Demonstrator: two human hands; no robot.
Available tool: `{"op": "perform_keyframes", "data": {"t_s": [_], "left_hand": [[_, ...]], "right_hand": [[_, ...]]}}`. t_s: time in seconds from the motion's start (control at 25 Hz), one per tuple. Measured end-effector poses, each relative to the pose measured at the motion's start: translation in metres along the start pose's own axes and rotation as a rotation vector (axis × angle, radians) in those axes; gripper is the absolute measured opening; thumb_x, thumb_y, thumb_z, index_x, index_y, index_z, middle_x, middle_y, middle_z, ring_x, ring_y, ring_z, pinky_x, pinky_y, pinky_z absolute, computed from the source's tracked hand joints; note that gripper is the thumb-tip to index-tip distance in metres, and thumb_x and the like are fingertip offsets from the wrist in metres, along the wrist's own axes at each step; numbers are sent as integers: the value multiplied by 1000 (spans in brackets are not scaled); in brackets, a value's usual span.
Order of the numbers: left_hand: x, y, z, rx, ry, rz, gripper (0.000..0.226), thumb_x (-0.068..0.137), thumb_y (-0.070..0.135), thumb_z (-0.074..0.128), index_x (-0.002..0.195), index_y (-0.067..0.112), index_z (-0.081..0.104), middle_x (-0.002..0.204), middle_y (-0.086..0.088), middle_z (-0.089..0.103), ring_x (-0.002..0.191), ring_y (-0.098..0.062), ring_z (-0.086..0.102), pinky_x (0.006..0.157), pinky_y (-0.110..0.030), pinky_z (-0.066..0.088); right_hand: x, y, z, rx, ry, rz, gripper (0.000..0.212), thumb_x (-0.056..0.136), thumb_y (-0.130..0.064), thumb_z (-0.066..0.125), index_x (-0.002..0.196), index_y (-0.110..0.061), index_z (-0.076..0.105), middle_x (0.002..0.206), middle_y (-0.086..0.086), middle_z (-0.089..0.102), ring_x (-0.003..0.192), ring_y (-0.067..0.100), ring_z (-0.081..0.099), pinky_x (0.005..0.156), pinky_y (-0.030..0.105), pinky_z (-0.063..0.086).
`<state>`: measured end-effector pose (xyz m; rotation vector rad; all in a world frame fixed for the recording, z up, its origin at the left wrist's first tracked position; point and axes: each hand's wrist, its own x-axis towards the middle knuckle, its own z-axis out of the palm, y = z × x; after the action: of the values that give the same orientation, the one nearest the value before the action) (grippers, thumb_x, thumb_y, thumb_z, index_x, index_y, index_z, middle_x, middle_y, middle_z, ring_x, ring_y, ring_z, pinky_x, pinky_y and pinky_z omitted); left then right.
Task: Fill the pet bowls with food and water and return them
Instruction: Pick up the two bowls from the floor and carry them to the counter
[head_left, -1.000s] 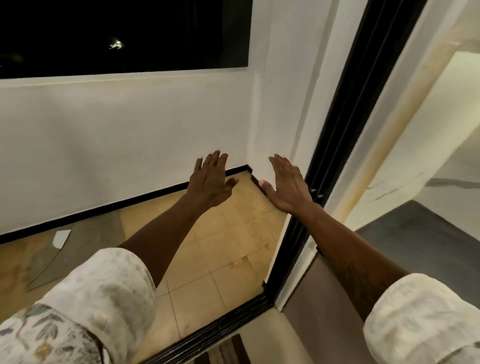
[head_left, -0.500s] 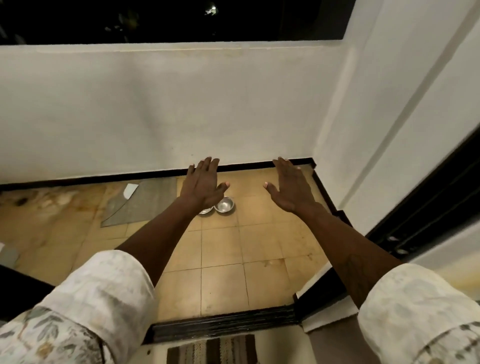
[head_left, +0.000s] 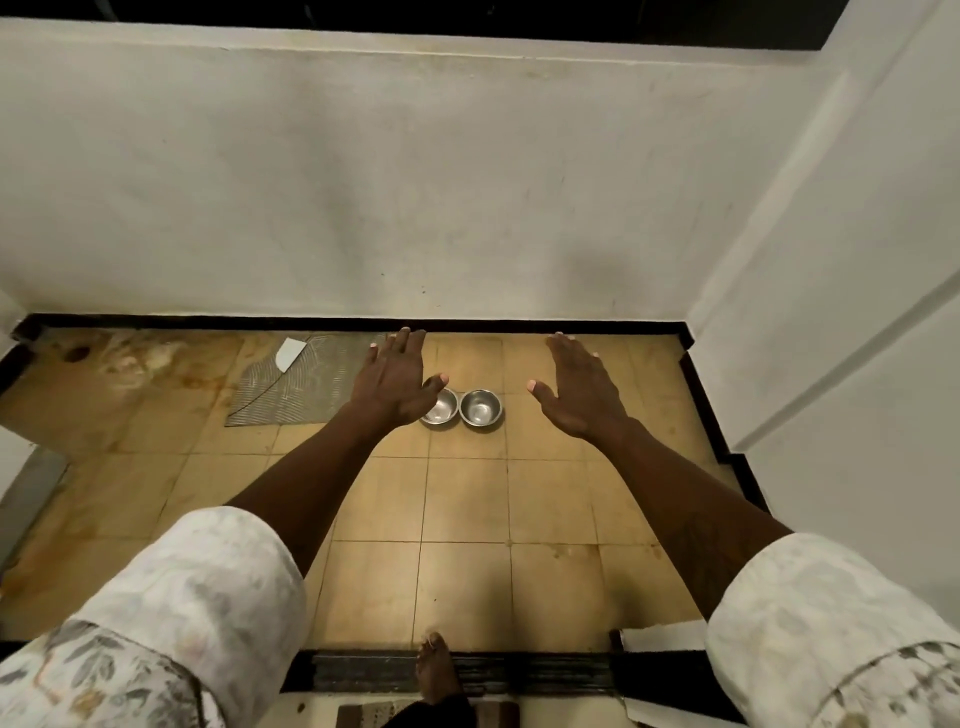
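Two small steel pet bowls stand side by side on the tan tiled balcony floor. The left bowl (head_left: 440, 407) is partly hidden behind my left thumb; the right bowl (head_left: 481, 407) is in full view and looks empty. My left hand (head_left: 396, 378) is stretched forward, flat and open, holding nothing, in front of the left bowl's edge in the picture. My right hand (head_left: 582, 391) is also flat and open, off to the right of the bowls. Both hands are raised well above the floor.
A white parapet wall (head_left: 415, 182) closes the far side and a white wall (head_left: 831, 312) the right. A grey ridged tile piece (head_left: 291, 389) lies left of the bowls. A black door track (head_left: 519, 673) crosses the threshold, with my bare foot (head_left: 437, 670) on it.
The view has swung left from the door frame onto the balcony floor, bringing the two bowls into sight between my outstretched hands. My foot has come onto the threshold.
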<state>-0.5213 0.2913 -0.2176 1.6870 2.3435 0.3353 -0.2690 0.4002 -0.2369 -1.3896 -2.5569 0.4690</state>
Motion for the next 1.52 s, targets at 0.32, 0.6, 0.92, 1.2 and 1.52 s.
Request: {"op": "perform_keyframes", "data": {"t_s": [0.32, 0.6, 0.92, 1.2, 1.52], "left_hand": [[102, -60, 3, 12, -96, -49, 77, 100, 48, 60, 159, 8, 29, 166, -18, 34, 152, -38, 34, 126, -57, 21], [211, -83, 42, -57, -186, -196, 81, 98, 45, 66, 159, 8, 29, 162, -19, 41, 142, -43, 48, 111, -56, 44], [316, -106, 138, -232, -309, -484, 79, 97, 45, 67, 159, 10, 32, 148, -24, 54, 138, -43, 49, 106, -51, 46], [408, -144, 315, -588, -192, -960, 63, 95, 42, 70, 145, 6, 54, 138, -18, 63, 134, -35, 53, 108, -37, 41], [476, -272, 624, -1023, -117, -1453, 37, 86, 27, 79, 102, 0, 61, 101, -18, 66, 93, -32, 71, 79, -49, 66]], "right_hand": [[109, -3, 37, 50, -80, 33, 72, 103, -43, 57, 162, -12, 27, 171, 10, 27, 160, 28, 20, 128, 49, 21], [225, 42, 87, 115, -182, 101, 71, 105, -42, 56, 162, -11, 27, 170, 12, 30, 157, 32, 25, 125, 46, 27], [328, 103, 184, 259, -372, 294, 68, 104, -42, 57, 160, -12, 33, 163, 11, 42, 150, 32, 38, 119, 45, 37], [397, 154, 365, 493, -219, 680, 41, 102, -26, 65, 131, 2, 58, 124, 20, 71, 111, 38, 69, 89, 33, 48], [456, 273, 666, 608, -121, 1141, 24, 97, -17, 60, 105, 3, 71, 94, 11, 68, 105, 36, 70, 79, 30, 44]]}}
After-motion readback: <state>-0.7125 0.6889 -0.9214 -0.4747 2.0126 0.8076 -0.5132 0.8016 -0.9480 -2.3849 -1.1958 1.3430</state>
